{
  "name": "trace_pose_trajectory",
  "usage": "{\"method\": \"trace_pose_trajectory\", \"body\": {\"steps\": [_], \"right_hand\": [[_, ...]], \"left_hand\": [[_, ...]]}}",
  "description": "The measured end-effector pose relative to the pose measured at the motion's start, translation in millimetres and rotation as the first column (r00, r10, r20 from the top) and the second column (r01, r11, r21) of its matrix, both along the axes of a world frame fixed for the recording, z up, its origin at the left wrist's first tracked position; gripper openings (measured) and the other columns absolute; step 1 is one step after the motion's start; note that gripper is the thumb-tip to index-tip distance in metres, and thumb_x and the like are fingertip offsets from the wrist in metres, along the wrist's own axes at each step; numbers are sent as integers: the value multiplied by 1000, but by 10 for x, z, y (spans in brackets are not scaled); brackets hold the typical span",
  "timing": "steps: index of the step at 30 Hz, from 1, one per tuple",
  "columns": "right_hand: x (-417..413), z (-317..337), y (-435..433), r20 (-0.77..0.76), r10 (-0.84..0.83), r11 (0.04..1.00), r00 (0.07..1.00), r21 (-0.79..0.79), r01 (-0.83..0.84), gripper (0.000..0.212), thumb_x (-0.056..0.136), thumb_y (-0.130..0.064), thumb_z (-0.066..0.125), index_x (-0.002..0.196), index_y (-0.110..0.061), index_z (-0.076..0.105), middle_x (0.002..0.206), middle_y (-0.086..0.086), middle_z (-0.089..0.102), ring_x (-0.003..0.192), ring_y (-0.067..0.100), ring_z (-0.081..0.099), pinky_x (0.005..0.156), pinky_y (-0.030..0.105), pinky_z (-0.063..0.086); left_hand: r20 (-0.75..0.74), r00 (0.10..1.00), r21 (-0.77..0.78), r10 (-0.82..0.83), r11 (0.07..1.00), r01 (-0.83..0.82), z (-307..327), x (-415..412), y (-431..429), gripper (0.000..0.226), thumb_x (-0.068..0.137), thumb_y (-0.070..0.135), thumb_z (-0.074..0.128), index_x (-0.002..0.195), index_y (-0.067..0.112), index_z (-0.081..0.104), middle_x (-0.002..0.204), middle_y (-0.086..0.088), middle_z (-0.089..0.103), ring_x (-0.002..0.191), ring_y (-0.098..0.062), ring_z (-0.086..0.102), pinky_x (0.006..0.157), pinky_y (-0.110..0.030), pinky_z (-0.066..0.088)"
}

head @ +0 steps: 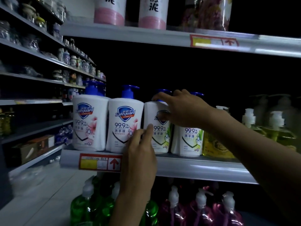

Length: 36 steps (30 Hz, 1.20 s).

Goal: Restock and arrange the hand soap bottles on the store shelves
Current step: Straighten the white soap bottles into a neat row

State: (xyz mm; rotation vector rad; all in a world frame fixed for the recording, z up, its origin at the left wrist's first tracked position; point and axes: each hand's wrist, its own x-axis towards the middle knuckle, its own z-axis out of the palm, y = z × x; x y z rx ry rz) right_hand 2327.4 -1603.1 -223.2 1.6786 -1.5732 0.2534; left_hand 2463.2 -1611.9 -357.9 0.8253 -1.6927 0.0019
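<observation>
Several white Safeguard hand soap bottles with blue pumps stand in a row on the middle shelf (187,167). Two at the left carry pink flower labels (90,121) (123,124). Two at the right carry green labels; my right hand (182,110) grips the third bottle (156,137) round its shoulder and pump neck. My left hand (141,149) touches the lower front of that same bottle with fingers and thumb, where it meets the second bottle. The fourth bottle (190,139) stands just right of it, partly hidden behind my right forearm.
Yellow soap bottles (216,144) with white pumps stand further right on the same shelf. Green (86,206) and pink (200,212) pump bottles fill the shelf below. Tall pink-and-white containers (153,12) stand on the shelf above. A side aisle of shelves with jars runs off to the left.
</observation>
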Motion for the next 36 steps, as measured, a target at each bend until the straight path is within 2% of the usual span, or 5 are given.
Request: {"method": "trace_pose_trajectory", "body": {"steps": [16,24,27,31,36], "right_hand": [[68,-54,49,-7,-98,995,995,3,98,68,87,-70,32,147,-43,16,134,15,48,127,36,37,94,40,35],[-147,-439,556,400,266,922,877,-370,-111,66,80,-22,66,140,-33,41,134,11,35,123,29,33,97,40,41],[-297,-714,672,414,78,978,907,-207,11,85,78,-36,70,148,-42,23,144,10,25,126,29,26,101,45,38],[-353,-660,609,367,-72,994,927,-47,96,108,73,-56,72,146,-53,-7,160,13,2,141,38,12,111,49,28],[-360,-527,535,334,-146,982,931,-64,177,115,57,-70,74,146,-51,3,151,16,20,135,38,25,105,46,35]], "left_hand": [[50,995,41,-81,996,79,-67,154,72,49,94,12,50,142,13,41,133,2,48,119,-16,47,96,-34,48],[-217,974,-62,70,994,-85,-26,446,-67,40,83,11,60,123,16,60,127,-14,47,115,-29,49,88,-40,52],[-300,909,179,289,953,-244,19,821,-279,56,85,27,58,138,31,39,141,-15,30,121,-40,39,91,-50,47],[-217,949,276,228,947,-165,-8,1123,-433,68,91,35,54,145,47,14,144,-16,33,124,-41,39,90,-55,42],[-176,972,256,157,961,-108,16,1136,-390,76,90,33,58,143,54,9,143,-14,37,125,-38,40,88,-54,41]]}}
